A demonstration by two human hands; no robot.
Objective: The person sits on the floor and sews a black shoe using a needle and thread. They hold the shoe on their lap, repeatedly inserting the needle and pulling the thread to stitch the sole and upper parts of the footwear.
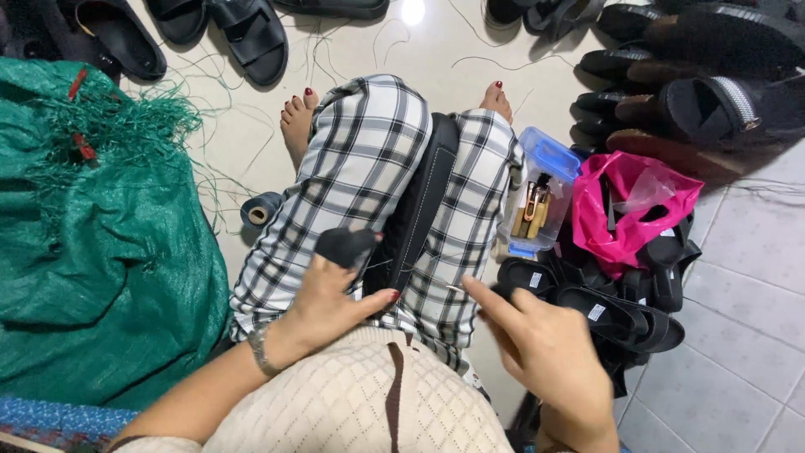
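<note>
Looks like mid-stitch on a shoe part. The left hand (331, 298) is clamped on the near end of a black strap (415, 210) that lies along the lap between the knees, a dark cover on one fingertip. The right hand (545, 344) is pinched narrow, finger and thumb pulling a thin thread (449, 286) out sideways from the strap; can't make out a needle. My guess is the next bit needs the strap held steady while the thread gets drawn snug, so a firm left grip and an even pull.

Just right of the knees sits a clear plastic box (545, 197) with a blue lid, then a pink plastic bag (637, 210) on a pile of black sandals (620, 315). Left is a big green woven sack (101, 252) and a thread spool (260, 210). All this is on a pale tiled floor (738, 243) littered with loose threads, more sandals (251, 33) farther out.
</note>
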